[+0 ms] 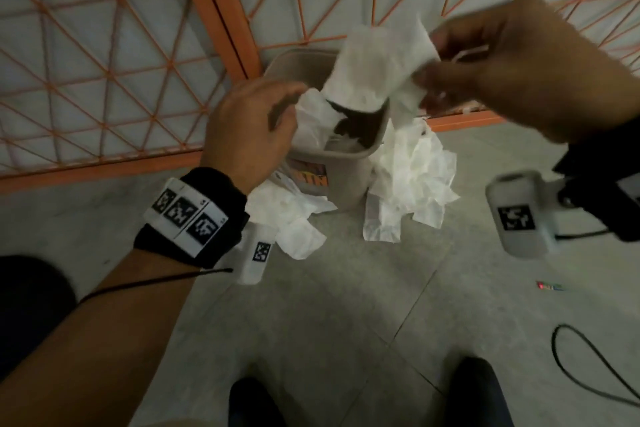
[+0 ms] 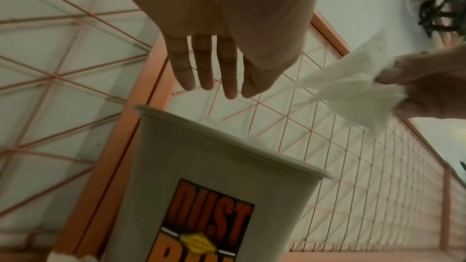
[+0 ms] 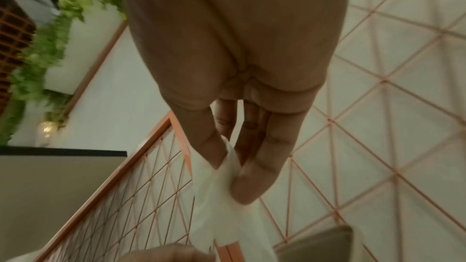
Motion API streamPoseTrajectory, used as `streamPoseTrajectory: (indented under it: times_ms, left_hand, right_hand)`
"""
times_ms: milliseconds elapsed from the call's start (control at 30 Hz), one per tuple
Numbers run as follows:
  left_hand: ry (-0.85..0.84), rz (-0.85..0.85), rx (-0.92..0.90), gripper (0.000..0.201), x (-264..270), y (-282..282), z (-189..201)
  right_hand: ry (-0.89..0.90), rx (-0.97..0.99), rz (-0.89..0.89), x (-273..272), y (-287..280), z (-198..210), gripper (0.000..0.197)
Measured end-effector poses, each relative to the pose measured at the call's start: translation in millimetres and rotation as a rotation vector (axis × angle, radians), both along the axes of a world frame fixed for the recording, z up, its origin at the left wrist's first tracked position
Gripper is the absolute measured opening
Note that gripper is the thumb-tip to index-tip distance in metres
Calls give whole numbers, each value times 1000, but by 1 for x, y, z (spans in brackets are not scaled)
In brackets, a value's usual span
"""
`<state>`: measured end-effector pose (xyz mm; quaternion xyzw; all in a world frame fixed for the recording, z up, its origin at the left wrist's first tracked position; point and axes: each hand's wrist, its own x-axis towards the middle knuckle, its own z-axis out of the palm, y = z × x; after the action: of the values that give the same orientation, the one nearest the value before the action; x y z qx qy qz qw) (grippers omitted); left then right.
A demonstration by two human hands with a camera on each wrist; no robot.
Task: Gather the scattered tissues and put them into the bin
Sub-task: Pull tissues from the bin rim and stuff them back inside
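A beige bin [image 1: 349,166] labelled DUST BIN [image 2: 201,156] stands on the floor against the fence, with crumpled tissues inside it. My right hand [image 1: 429,59] pinches a white tissue [image 1: 377,59] between thumb and fingers [image 3: 254,182], above the bin's opening. The tissue [image 3: 219,196] hangs down from the pinch. My left hand [image 1: 291,94] hovers over the bin's left rim with straight fingers [image 2: 209,71] and holds nothing. More tissues lie on the floor to the right of the bin [image 1: 412,180] and at its front left [image 1: 291,215].
An orange lattice fence [image 1: 114,45] runs right behind the bin. A black cable [image 1: 581,367] loops on the grey floor at the right, near a small coloured scrap [image 1: 549,286]. My shoes [image 1: 252,402] stand at the bottom edge. A dark round object [image 1: 31,305] sits at the left.
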<state>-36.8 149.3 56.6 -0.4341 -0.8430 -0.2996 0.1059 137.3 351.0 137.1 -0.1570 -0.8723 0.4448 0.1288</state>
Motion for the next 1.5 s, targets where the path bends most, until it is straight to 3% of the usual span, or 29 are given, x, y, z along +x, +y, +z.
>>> streamPoseTrajectory:
  times_ms: [100,200,333,433,533,667,733,833,900,1067,1233,1400,1500]
  left_hand:
    - [1,56,107,29,11,-28,-9]
    - [-120,91,120,26,21,-58,-41]
    - [-257,120,-65,25,35,-87,-98]
    - [-357,100,-256,27,44,-94,-144]
    - [-428,92,-495,38,50,-90,-176]
    - [-394,-5,-746,56,52,-75,-201]
    - [-348,-31,-843,57,49,-69,-209]
    - [-277,-87,-889,42,44,-72,-217]
    - [-265,-126,-866,35,41,-81,-217]
    - [-357,-61,-520,28,46,-110,-197]
    - [-357,-3,-271,20,70,-148,-166]
    - [-401,49,-249,16,82,-180,-145]
    - [-396,61,-215,15,82,-192,-136]
  right_hand:
    - [48,145,-2,-35,-2,6,17]
    - [13,332,17,-70,-7,-6,20]
    - [-210,548,152,-95,-18,-25,33]
    - [-238,616,202,-92,-29,-35,49]
    - [-77,579,194,-76,-41,-37,49]
    - [148,510,302,-45,-58,-41,28]
    - [153,421,407,-30,-67,-54,21]
    - [32,246,506,-22,-82,-89,18]
    - [-72,169,528,-26,-92,-119,19]
    - [-263,177,509,-52,-114,-188,27]
    - [-281,256,511,-91,-138,-218,41]
    - [-456,306,439,-146,-161,-245,63]
    - [-535,385,346,-170,-166,-257,64]
